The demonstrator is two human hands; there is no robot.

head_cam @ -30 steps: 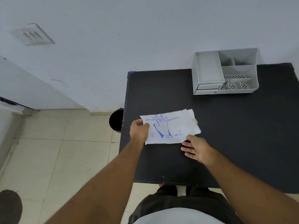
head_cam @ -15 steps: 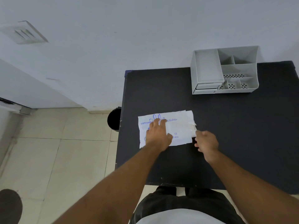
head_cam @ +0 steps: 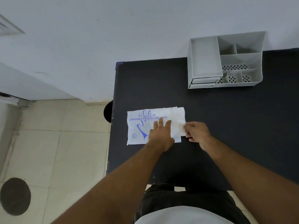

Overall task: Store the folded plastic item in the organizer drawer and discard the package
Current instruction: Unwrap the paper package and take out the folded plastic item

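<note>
Package (head_cam: 156,126) lies flat near the table's (head_cam: 242,126) left edge, pinned under the left hand (head_cam: 161,135), whose fingers are spread flat as 0.5 s ago. Right hand (head_cam: 196,132) is now pinched on the pkg's right end. Organizer (head_cam: 224,60) sits at the back edge, drawer closed.

Looks like a plain utility room or bare office corner: black table (head_cam: 210,110) against a white wall (head_cam: 113,38), beige floor tiles (head_cam: 56,143), grey desk organizer (head_cam: 224,60), small black bin (head_cam: 108,111) tucked beside.
</note>
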